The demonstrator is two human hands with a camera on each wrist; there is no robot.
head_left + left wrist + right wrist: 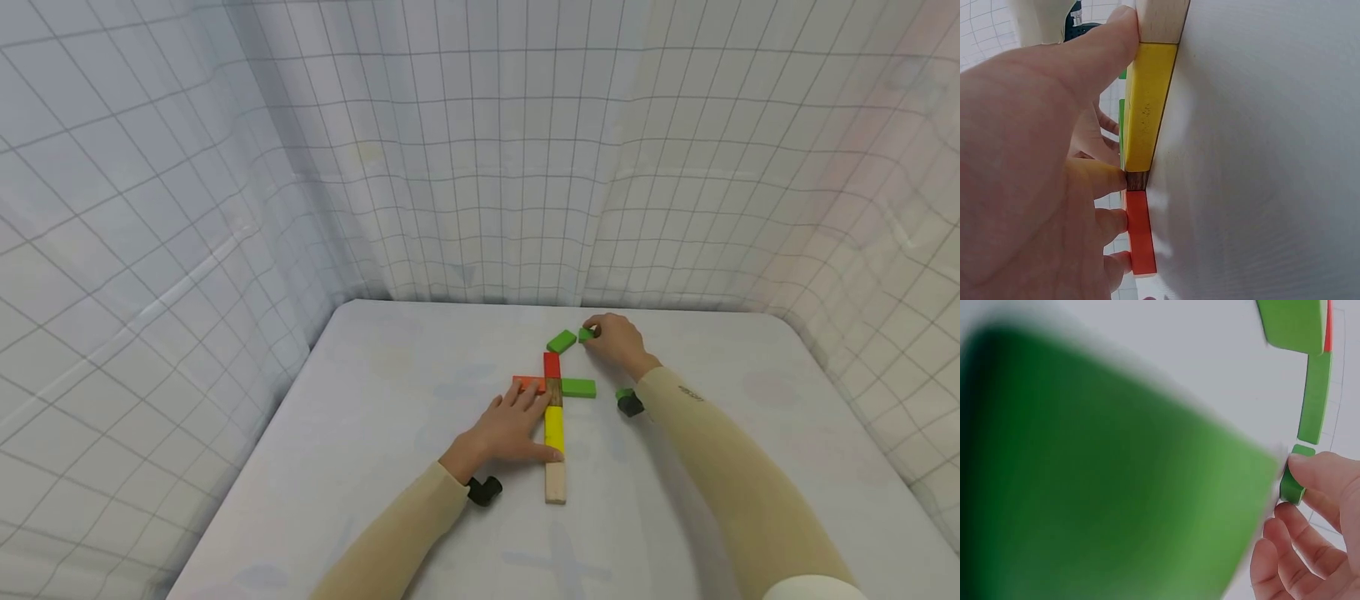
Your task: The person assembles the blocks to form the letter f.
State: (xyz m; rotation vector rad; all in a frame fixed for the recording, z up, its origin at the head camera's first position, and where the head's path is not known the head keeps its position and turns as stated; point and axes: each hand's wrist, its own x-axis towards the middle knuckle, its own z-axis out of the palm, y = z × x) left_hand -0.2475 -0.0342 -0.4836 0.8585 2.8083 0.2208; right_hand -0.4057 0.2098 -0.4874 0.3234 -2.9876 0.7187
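Observation:
My left hand (510, 429) lies with fingers spread along a row of flat wooden blocks. Its thumb touches the seam between the yellow block (1149, 106) and the plain wood block (555, 485); other fingertips rest at the dark brown block (555, 393) and the orange-red block (1142, 234). At the far end, my right hand (621, 343) pinches a small green block (1290, 486) between thumb and fingers. A narrow gap parts that block from a slanted green block (562, 342), whose lower corner meets the red block (552, 365). Another green block (580, 387) extends right from the brown one.
One more green block (1122, 469) looms blurred and large, close before the right wrist camera. All the blocks are on a white table (375, 383). Grid-patterned white curtains (480, 167) surround its back and sides.

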